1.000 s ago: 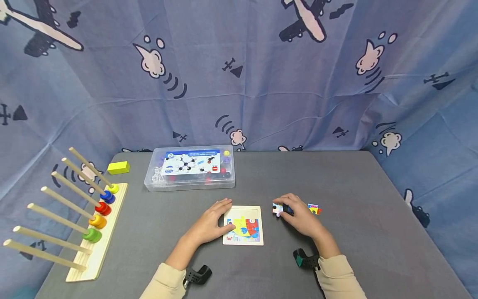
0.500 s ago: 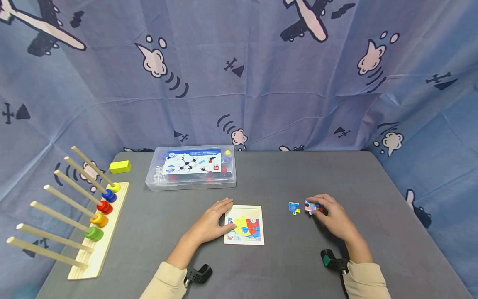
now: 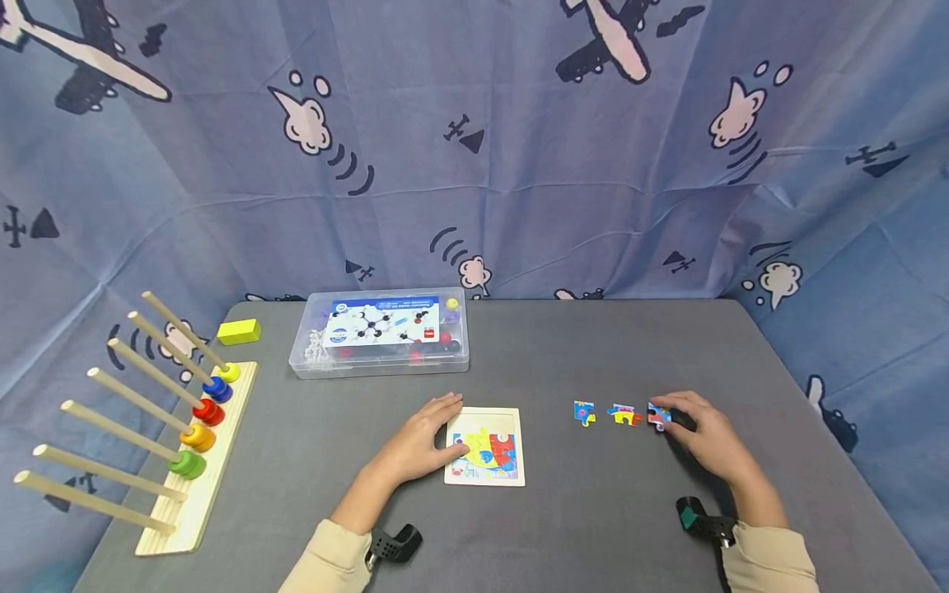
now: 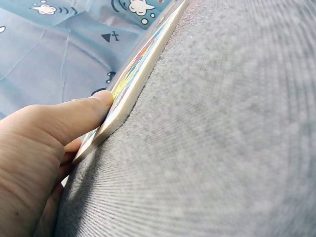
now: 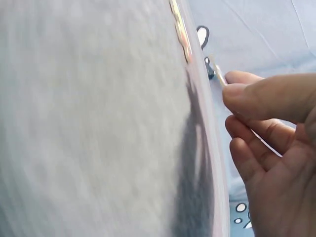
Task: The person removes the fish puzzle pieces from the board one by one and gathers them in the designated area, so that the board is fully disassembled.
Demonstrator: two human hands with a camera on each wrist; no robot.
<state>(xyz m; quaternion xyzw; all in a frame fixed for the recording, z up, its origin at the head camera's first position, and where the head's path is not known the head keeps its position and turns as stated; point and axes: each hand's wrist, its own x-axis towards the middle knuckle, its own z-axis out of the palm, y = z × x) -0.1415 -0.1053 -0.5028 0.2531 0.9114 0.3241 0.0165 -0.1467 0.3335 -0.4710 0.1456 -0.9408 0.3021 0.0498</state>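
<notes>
Counter (image 3: 563, 527): matte gray
Curtain (image 3: 534, 198): blue, airplane-printed, hanging behind
Left hand (image 3: 417, 443): fingers extended, resting on puzzle board (image 3: 483, 418)
Right hand (image 3: 706, 436): pinching a puzzle piece (image 3: 656, 416)

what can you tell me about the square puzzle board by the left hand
The puzzle board is square, with a pale rim that looks wooden. Yellow, red and blue pieces show in its lower part; above, it is mostly pale. It lies flat on the gray table. The left hand touches its left side, the thumb on top.
</notes>
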